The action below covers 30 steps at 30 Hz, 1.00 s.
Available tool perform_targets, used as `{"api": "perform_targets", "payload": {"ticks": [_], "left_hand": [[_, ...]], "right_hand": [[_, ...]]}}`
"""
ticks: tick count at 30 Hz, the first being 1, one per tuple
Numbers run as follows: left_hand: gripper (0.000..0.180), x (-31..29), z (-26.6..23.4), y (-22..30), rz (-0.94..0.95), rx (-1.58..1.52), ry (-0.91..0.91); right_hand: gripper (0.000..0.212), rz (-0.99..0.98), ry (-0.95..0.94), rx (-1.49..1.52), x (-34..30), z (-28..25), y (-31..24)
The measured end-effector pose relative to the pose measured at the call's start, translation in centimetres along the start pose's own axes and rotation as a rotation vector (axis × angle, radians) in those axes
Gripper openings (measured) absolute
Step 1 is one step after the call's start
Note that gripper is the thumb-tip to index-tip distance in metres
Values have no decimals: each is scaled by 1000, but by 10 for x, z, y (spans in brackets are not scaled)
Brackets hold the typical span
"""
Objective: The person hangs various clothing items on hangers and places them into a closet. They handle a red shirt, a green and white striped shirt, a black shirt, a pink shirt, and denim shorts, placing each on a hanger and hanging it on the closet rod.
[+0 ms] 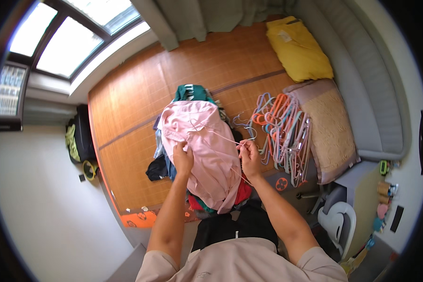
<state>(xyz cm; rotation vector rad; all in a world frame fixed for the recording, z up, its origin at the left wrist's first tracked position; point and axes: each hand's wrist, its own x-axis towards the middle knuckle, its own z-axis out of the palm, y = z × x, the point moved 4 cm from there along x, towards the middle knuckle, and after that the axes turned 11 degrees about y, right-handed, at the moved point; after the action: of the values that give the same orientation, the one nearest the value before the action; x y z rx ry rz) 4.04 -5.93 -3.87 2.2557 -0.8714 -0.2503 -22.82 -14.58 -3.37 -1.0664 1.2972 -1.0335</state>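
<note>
Two hands holding pink shirt, pink hanger.

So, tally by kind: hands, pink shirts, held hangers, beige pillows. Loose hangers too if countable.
Hands (left hand, right hand): 2
Pink shirt: 1
Held hanger: 1
Beige pillow: 1
Total: 5, without the hanger heap, too tangled to count

Home bedroom, mat-covered bed, tan pillow, grey padded headboard, curtain beside window
</note>
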Motion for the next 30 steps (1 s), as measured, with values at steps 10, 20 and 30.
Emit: {"api": "perform_targets", "payload": {"ticks": [10,20,30], "left_hand": [[57,102,33,-110,-392,119,206],[30,43,-56,-82,-737,-1157,-6],[45,-20,-182,21,-379,-877,-323]], "right_hand": [[24,192,-106,175,31,88,13],[36,197,-128,380,17,113,-73],[40,-36,-254,593,-53,136,-228]]}}
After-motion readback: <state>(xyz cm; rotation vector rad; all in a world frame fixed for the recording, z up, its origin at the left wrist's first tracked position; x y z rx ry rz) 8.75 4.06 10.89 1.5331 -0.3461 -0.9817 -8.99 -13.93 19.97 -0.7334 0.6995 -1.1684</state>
